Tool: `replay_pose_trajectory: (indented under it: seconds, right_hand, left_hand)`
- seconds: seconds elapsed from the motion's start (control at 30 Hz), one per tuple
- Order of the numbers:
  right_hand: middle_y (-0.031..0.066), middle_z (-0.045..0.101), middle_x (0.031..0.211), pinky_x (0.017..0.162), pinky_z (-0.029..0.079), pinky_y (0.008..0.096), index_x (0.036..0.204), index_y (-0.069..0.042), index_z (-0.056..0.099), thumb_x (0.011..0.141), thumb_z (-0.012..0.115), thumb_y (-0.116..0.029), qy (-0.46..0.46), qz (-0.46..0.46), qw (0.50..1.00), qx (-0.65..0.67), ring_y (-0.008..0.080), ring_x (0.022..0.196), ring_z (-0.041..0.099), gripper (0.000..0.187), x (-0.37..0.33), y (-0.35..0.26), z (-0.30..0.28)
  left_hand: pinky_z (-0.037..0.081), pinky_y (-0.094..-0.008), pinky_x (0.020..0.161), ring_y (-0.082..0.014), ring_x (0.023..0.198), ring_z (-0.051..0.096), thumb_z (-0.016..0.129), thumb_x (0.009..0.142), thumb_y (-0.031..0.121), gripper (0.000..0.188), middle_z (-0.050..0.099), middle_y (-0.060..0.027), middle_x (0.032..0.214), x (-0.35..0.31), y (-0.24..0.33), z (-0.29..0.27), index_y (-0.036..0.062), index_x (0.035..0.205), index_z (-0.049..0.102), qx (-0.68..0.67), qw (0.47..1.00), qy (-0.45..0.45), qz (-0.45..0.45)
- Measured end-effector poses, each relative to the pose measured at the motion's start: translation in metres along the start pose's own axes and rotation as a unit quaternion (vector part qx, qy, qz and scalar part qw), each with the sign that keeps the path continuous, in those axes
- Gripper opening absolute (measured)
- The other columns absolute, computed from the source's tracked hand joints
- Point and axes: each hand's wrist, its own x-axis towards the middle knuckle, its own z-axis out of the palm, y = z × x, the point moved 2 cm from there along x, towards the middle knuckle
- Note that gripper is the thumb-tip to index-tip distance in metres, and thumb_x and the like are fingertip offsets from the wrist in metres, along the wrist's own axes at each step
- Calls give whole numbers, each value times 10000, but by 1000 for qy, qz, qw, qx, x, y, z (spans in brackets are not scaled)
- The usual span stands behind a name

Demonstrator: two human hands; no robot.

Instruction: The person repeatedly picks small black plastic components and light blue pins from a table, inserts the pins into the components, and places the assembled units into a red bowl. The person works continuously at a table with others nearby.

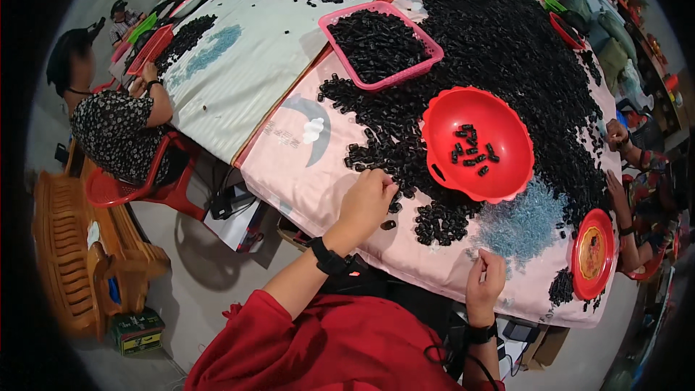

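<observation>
My left hand (365, 204) is closed, fingers curled over the table edge side of a scatter of small black cylindrical parts (443, 224); whatever sits in its fingertips is hidden. Thumb and fingers pinched together, my right hand (486, 279) hovers beside a pile of tiny clear bluish pieces (525, 221). Anything in that pinch is too small to make out. Beyond both hands stands a red scalloped bowl (514, 141), with several black parts lying on its bottom. One loose black part (389, 224) lies just right of my left wrist.
A pink basket (431, 58) full of black parts stands farther back, next to a broad black heap (499, 43). At right lies a red plate (608, 246); a co-worker's hands (617, 134) reach the table's right edge. Another person (119, 116) sits at left on a red chair.
</observation>
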Motion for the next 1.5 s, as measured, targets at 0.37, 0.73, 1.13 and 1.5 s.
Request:
replay_pose_trajectory:
  seconds: [0.37, 0.73, 1.13, 1.5]
  right_hand:
    - [111, 628, 930, 841, 451, 439, 1151, -47, 713, 805, 668, 56, -56, -26, 997, -48, 315, 883, 602, 364, 9, -15, -21]
    - [45, 550, 868, 840, 403, 422, 1262, -84, 726, 781, 712, -17, -110, -88, 975, -171, 246, 854, 581, 486, 12, -19, -20]
    - [53, 546, 861, 831, 387, 437, 1289, -94, 738, 763, 697, 14, -118, -58, 971, -200, 248, 858, 579, 539, 26, -19, -5]
    - [58, 579, 878, 850, 399, 436, 1210, -82, 759, 791, 706, 6, -44, -44, 967, -248, 256, 866, 600, 431, 35, 3, -25]
  left_hand:
    - [549, -442, 801, -359, 915, 698, 763, 933, 227, 243, 703, -191, 972, 9, 3, -4, -2, 985, 704, 62, 998, -34, 6]
    - [552, -459, 786, -368, 899, 702, 772, 909, 223, 225, 713, -180, 970, 13, 12, -14, 9, 944, 710, 76, 996, -35, 14]
    - [334, -218, 454, -62, 603, 446, 666, 1043, 221, 225, 528, 6, 759, -15, 22, -26, 40, 915, 627, -569, 686, -357, -281]
    - [556, -222, 515, -169, 702, 714, 635, 1068, 173, 203, 712, -147, 915, -68, 25, 10, -25, 1024, 637, -608, 567, -413, -372]
